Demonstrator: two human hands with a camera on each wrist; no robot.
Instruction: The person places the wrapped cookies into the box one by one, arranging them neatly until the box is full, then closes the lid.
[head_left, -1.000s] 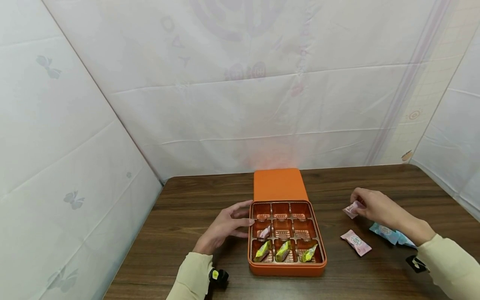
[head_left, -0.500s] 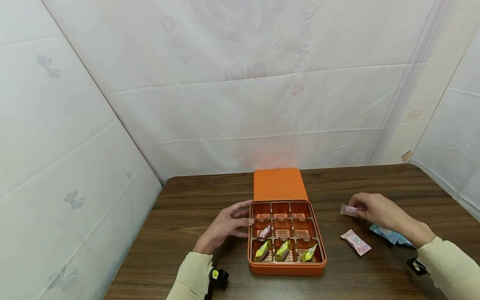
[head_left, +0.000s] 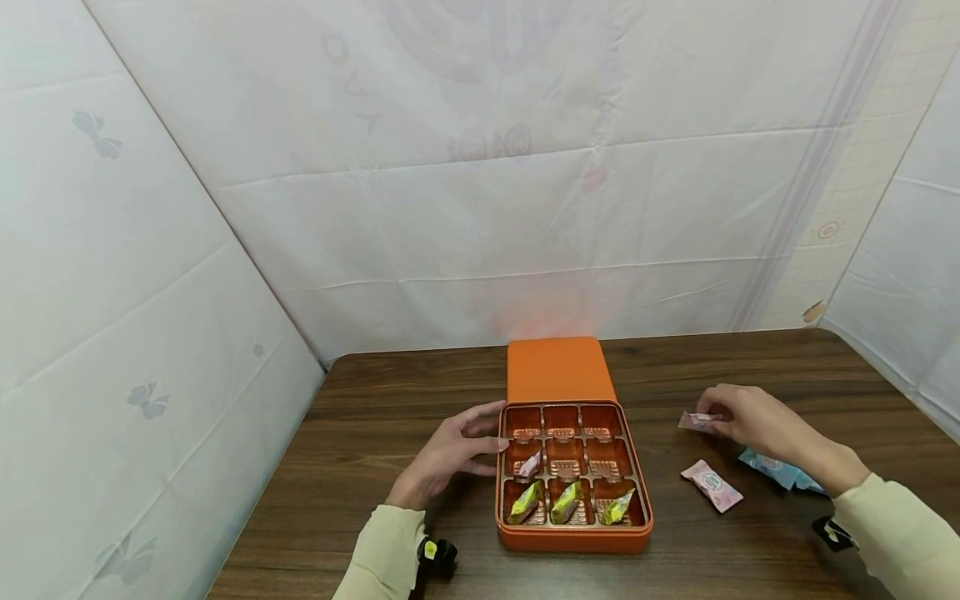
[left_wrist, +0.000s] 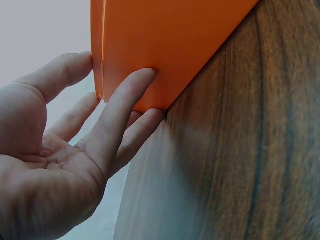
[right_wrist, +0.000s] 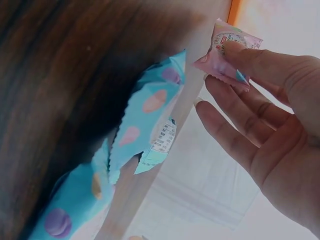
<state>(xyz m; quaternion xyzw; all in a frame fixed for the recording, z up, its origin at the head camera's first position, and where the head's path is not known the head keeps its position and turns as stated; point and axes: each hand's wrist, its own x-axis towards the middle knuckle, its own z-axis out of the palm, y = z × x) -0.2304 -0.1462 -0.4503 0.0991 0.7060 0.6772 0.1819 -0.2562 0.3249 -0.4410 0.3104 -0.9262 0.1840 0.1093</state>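
In the head view an orange tin (head_left: 573, 540) with a nine-compartment insert stands on the table. Yellow-wrapped candies (head_left: 566, 502) fill its front row, one per compartment. A pink-wrapped candy (head_left: 530, 465) lies in the left compartment of the middle row. My left hand (head_left: 450, 454) rests its extended fingertips against the tin's left side, as the left wrist view also shows on the orange wall (left_wrist: 150, 45). My right hand (head_left: 757, 421) pinches a pink candy (right_wrist: 227, 57) between thumb and fingers, right of the tin. Another pink candy (head_left: 712, 486) lies on the table nearby.
Blue candy packets (head_left: 772, 468) lie under the right forearm, partly hidden by it; the right wrist view shows them (right_wrist: 145, 115) close up. The orange lid (head_left: 558, 369) is behind the tin. White printed cloth (head_left: 465, 217) hangs beyond the wooden table (head_left: 375, 400).
The pink candy in my right hand has turned and shifted slightly left between the fingers. My left hand and the tin have stayed still.
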